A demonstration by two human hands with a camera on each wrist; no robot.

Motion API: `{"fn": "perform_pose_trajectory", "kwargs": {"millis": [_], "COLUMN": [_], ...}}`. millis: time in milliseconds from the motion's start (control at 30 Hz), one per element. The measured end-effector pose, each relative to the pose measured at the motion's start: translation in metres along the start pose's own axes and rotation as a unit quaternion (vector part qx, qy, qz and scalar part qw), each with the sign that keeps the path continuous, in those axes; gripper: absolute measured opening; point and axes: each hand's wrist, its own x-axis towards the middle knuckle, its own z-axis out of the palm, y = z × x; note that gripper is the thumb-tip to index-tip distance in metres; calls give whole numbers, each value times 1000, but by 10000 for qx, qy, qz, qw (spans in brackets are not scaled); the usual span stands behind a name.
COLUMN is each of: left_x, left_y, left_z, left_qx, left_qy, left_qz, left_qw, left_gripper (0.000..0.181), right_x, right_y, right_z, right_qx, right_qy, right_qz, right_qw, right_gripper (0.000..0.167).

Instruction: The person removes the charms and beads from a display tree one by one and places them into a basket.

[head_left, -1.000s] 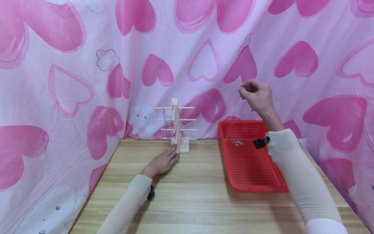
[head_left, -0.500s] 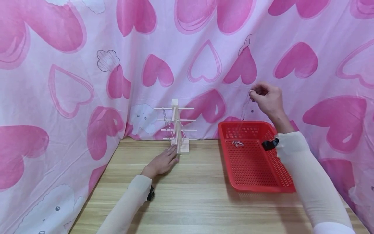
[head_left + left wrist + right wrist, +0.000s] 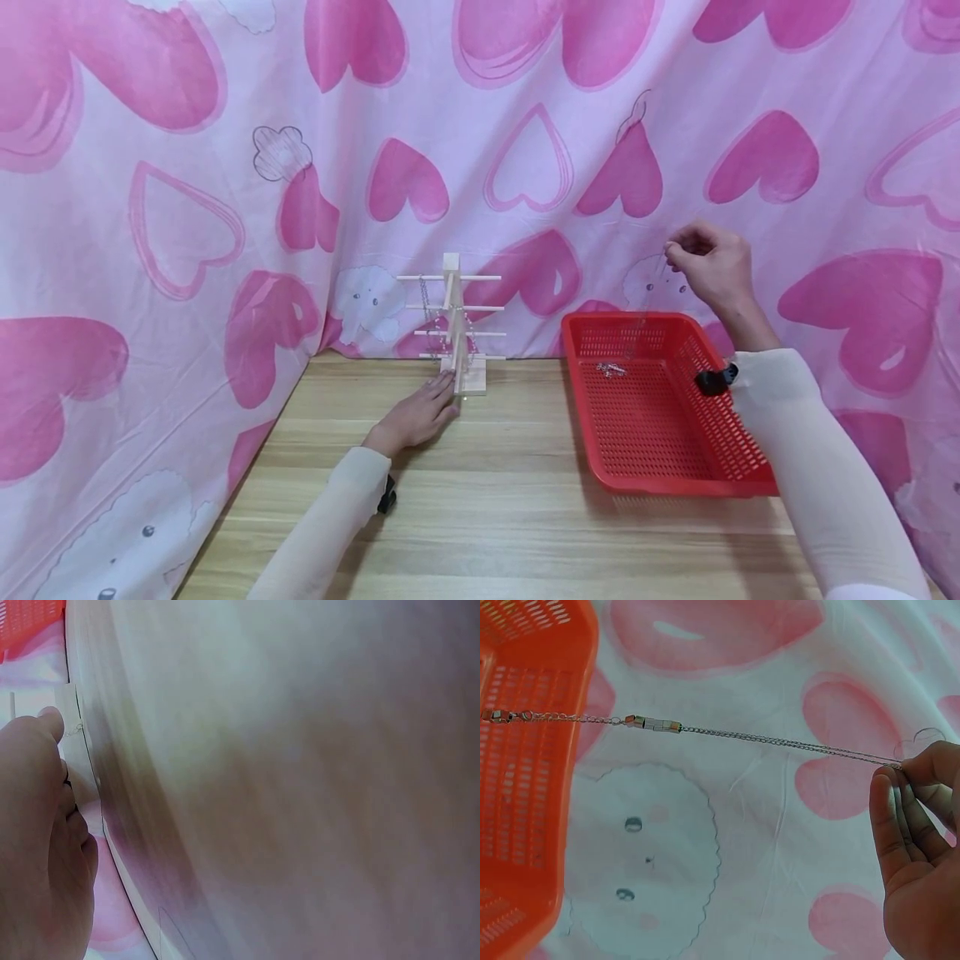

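Clearly slender silvery chain (image 3: 727, 735), doubled, with shiny blocky beads (image 3: 654, 724).

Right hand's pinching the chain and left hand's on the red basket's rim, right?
Not quite: the left hand is at the base of the wooden stand, not on the red basket, as the head view shows. The right hand does pinch the chain.

We list one cloth (image 3: 431, 92): pale pink, creased, hanging behind the table (image 3: 495, 500) and at both sides. On it we count in hearts (image 3: 762, 157), solid and outlined, a scribbled flower (image 3: 282, 153), white figures (image 3: 116, 542). Table: light, wood-grained.
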Motion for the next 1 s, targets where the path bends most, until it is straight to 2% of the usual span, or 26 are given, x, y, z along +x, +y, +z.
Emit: {"fn": "perform_pose_trajectory", "kwargs": {"millis": [300, 767, 1000], "left_x": [1, 2, 2], "left_y": [0, -1, -2], "left_z": [-1, 2, 3], "left_qx": [11, -14, -3], "left_qy": [2, -1, -7], "left_qz": [15, -14, -27], "left_qw": [10000, 10000, 10000], "left_gripper": [66, 66, 67], "right_x": [-5, -14, -18], "right_y": [12, 38, 52], "right_z": [-17, -31, -36], "right_qx": [-563, -944, -1011], "right_qy": [-127, -183, -340], "right_qz": [10, 229, 459], "right_qw": [9983, 9951, 9932], "right_gripper": [20, 20, 25]}}
